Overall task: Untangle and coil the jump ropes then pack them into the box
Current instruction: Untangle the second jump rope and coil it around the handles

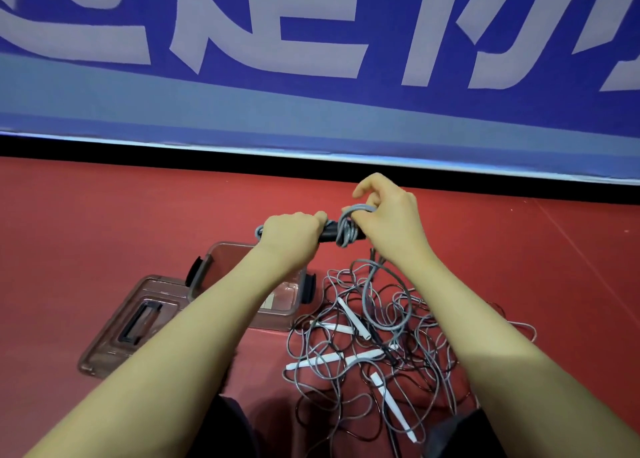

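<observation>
My left hand (291, 235) grips the black handles (329, 234) of a jump rope, held up above the floor. Grey cord (346, 230) is looped several times round those handles, and my right hand (388, 218) pinches a loop of that cord at the top. A strand of the same cord hangs down from the bundle to the pile. On the red floor below lies a tangle of grey and black ropes (374, 339) with several white handles (349, 310). The clear brown box (277, 305) stands open to the left of the pile, partly hidden by my left forearm.
The box lid (131, 322) with its black handle lies flat on the floor at the box's left. A blue banner with large white characters (311, 41) runs along the far edge of the red floor. My dark-clothed knees show at the bottom.
</observation>
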`<state>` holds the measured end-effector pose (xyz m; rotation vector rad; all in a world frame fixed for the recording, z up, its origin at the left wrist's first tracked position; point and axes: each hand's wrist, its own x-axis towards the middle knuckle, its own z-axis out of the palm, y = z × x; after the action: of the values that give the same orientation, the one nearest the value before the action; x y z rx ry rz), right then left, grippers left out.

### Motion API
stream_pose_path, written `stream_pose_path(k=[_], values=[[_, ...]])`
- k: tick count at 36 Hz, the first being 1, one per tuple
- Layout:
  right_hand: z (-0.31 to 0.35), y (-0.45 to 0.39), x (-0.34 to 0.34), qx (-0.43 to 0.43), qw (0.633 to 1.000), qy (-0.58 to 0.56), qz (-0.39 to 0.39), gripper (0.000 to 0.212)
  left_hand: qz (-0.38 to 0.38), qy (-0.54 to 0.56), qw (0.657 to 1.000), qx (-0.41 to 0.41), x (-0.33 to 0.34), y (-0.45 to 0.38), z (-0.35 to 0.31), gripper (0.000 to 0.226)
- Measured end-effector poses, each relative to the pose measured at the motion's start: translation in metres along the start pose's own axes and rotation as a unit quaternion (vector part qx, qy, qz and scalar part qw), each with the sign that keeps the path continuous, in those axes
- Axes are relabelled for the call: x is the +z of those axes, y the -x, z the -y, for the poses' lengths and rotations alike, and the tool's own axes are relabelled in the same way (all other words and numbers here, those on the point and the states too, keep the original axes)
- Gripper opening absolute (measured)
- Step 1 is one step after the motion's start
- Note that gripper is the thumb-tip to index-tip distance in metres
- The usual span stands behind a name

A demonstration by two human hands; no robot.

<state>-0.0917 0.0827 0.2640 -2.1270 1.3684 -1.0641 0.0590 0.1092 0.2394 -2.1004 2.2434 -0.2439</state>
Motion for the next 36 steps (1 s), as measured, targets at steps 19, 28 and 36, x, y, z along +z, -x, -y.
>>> stream_pose_path(k=[19,28,36], values=[[-0.021,-0.014,-0.002,0.040,0.998,-0.013,0.053,0.027,-0.257,0.165,0.925,0.228,-0.019,0.008,0.008,0.008],[-0.011,-0.005,0.004,-0.002,0.992,0.047,0.121,0.017,-0.172,0.429,0.887,-0.001,-0.022,0.010,-0.009,0.019],[-0.006,-0.001,0.009,0.000,0.985,0.018,0.173,0.021,-0.143,0.388,0.904,-0.111,-0.013,0.000,-0.009,0.018]])
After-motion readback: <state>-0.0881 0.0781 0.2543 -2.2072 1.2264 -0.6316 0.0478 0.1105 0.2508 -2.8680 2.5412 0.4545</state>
